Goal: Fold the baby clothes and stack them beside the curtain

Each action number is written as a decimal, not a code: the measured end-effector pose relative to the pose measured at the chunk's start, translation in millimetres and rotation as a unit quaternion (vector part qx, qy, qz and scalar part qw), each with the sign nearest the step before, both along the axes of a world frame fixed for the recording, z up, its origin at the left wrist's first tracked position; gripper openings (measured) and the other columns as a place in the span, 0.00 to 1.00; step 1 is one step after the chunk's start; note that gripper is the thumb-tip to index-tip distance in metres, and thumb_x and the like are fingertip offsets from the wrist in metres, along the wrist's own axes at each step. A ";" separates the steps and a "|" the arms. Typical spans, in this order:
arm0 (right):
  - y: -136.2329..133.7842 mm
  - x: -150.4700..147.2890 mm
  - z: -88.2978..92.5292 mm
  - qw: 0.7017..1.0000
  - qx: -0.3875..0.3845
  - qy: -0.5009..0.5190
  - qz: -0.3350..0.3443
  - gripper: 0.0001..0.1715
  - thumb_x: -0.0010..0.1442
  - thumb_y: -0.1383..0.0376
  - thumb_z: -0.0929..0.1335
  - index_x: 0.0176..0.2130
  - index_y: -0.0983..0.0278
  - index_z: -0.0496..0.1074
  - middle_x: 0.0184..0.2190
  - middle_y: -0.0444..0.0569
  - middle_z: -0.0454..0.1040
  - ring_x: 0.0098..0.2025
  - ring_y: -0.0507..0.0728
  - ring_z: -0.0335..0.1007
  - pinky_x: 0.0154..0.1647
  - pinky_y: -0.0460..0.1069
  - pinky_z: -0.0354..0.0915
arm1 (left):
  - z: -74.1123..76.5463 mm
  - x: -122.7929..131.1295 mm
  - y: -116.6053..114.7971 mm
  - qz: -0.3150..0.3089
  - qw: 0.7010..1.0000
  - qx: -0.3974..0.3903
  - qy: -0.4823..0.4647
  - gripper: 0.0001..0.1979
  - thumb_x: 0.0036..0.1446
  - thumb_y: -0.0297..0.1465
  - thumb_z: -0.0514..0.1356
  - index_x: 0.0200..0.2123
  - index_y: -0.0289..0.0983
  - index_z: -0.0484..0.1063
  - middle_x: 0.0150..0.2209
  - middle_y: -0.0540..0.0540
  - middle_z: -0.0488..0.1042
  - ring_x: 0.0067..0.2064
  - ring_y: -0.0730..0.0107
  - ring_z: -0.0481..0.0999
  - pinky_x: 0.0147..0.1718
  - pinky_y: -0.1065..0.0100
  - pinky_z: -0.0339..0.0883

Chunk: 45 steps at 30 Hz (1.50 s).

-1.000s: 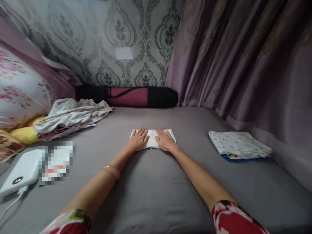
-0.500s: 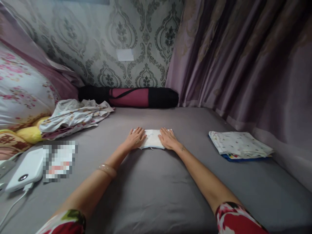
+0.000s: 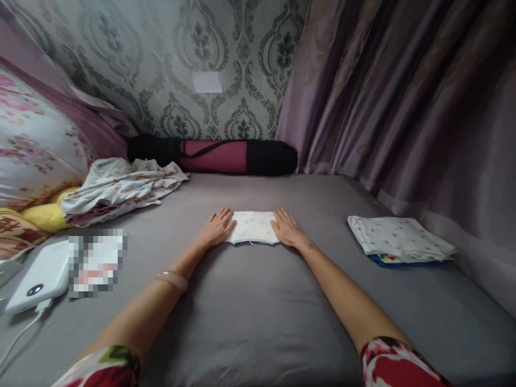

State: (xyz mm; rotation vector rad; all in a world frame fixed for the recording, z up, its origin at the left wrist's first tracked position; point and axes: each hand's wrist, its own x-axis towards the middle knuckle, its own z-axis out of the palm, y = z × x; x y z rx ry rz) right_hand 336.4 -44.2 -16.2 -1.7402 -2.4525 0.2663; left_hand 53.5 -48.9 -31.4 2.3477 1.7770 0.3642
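A small white folded cloth (image 3: 255, 227) with faint print and a light blue lower edge lies flat on the grey bed sheet (image 3: 250, 301). My left hand (image 3: 220, 226) rests flat over its left edge, fingers stretched out and pointing away from me. On the opposite edge my right hand (image 3: 287, 228) lies flat too, its fingers extended. Neither hand grips the cloth; both press or rest on its sides. A short thread or tag hangs at the middle of the near edge.
To the right sits a stack of folded patterned cloth (image 3: 403, 236). A white power bank (image 3: 40, 277) with a cable lies at left, near a blurred-out item (image 3: 99, 263). Crumpled fabric (image 3: 124, 188) is behind them. A black and maroon long bag (image 3: 213, 157) lies along the wall.
Both hands have slid outward from the middle of the cloth to its side edges, so more of the cloth shows between them. The camera view has shifted slightly.
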 end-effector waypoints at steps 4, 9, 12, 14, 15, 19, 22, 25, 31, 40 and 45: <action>0.8 0.4 5.8 1.000 -0.019 -0.013 -0.001 0.38 0.69 0.54 0.49 0.68 0.75 0.50 0.70 0.58 0.47 0.71 0.62 0.37 0.69 0.59 0.39 | -0.2 -2.1 -0.8 0.004 0.999 0.008 -0.047 0.29 0.67 0.43 0.42 0.64 0.36 0.59 0.68 0.40 0.55 0.70 0.57 0.48 0.66 0.50 0.44; 1.1 -7.5 16.9 0.999 -0.012 -0.026 0.014 0.38 0.68 0.55 0.48 0.68 0.75 0.51 0.69 0.60 0.48 0.71 0.63 0.38 0.69 0.61 0.35 | -4.8 -6.1 0.8 0.017 0.990 0.051 -0.128 0.27 0.65 0.40 0.45 0.61 0.33 0.64 0.65 0.38 0.61 0.68 0.58 0.55 0.65 0.54 0.51; 2.0 -16.2 18.0 0.999 0.015 -0.017 0.029 0.38 0.68 0.55 0.48 0.68 0.74 0.51 0.70 0.59 0.48 0.71 0.61 0.38 0.70 0.59 0.36 | -6.7 -7.7 1.9 0.011 0.985 0.075 -0.153 0.26 0.65 0.39 0.45 0.59 0.31 0.66 0.63 0.36 0.64 0.66 0.59 0.59 0.64 0.55 0.53; 2.8 -20.7 15.2 0.999 0.018 -0.014 0.030 0.38 0.68 0.55 0.48 0.68 0.75 0.51 0.69 0.59 0.48 0.71 0.61 0.39 0.70 0.58 0.37 | -7.3 -8.4 2.5 0.005 0.984 0.082 -0.161 0.25 0.65 0.38 0.46 0.57 0.30 0.68 0.62 0.36 0.66 0.65 0.59 0.61 0.64 0.56 0.54; 3.1 -22.2 13.1 0.999 0.014 -0.016 0.027 0.38 0.68 0.55 0.48 0.67 0.75 0.52 0.69 0.59 0.49 0.71 0.61 0.40 0.69 0.57 0.37 | -7.4 -8.6 2.8 0.002 0.983 0.085 -0.164 0.25 0.64 0.37 0.46 0.57 0.30 0.68 0.61 0.35 0.67 0.65 0.59 0.62 0.63 0.56 0.55; 5.0 -23.3 5.9 1.000 0.007 -0.022 0.021 0.38 0.69 0.56 0.48 0.67 0.77 0.52 0.69 0.60 0.50 0.70 0.62 0.42 0.70 0.57 0.37 | -7.6 -9.2 3.0 -0.001 0.981 0.091 -0.171 0.23 0.63 0.35 0.47 0.55 0.31 0.69 0.60 0.36 0.68 0.64 0.59 0.64 0.63 0.57 0.57; 7.1 -21.6 4.6 0.999 0.003 -0.024 0.025 0.38 0.68 0.56 0.48 0.67 0.76 0.52 0.69 0.60 0.50 0.71 0.62 0.42 0.69 0.57 0.37 | -6.7 -9.2 2.3 0.004 0.981 0.090 -0.173 0.22 0.64 0.35 0.47 0.55 0.33 0.70 0.60 0.38 0.69 0.63 0.60 0.64 0.63 0.57 0.57; 8.0 -21.7 6.1 0.999 -0.008 -0.025 0.023 0.38 0.68 0.55 0.48 0.67 0.76 0.51 0.69 0.60 0.49 0.71 0.62 0.41 0.69 0.59 0.38 | -5.5 -8.6 1.8 0.012 0.980 0.087 -0.178 0.22 0.63 0.35 0.47 0.55 0.35 0.70 0.60 0.40 0.69 0.63 0.60 0.65 0.62 0.57 0.58; 1.9 -42.9 14.4 0.998 0.001 0.001 0.056 0.38 0.69 0.55 0.48 0.68 0.75 0.50 0.69 0.60 0.47 0.71 0.61 0.39 0.69 0.57 0.38 | -7.2 -8.3 4.0 0.016 0.979 0.092 -0.181 0.21 0.62 0.32 0.48 0.55 0.36 0.70 0.60 0.42 0.70 0.64 0.60 0.64 0.63 0.55 0.58; -3.8 -81.5 11.4 0.996 0.012 0.029 0.081 0.36 0.70 0.55 0.49 0.68 0.74 0.51 0.70 0.58 0.47 0.71 0.60 0.39 0.69 0.56 0.38 | -11.5 -11.3 5.9 0.035 0.973 0.094 -0.210 0.22 0.61 0.29 0.47 0.55 0.35 0.70 0.60 0.42 0.70 0.62 0.62 0.66 0.63 0.58 0.58; -4.2 -81.7 4.6 0.997 0.020 0.021 0.074 0.35 0.70 0.56 0.50 0.68 0.72 0.52 0.70 0.57 0.48 0.71 0.60 0.41 0.70 0.57 0.38 | -10.2 -11.5 5.8 0.062 0.963 0.085 -0.248 0.22 0.61 0.28 0.46 0.55 0.34 0.70 0.58 0.41 0.71 0.61 0.62 0.68 0.63 0.59 0.58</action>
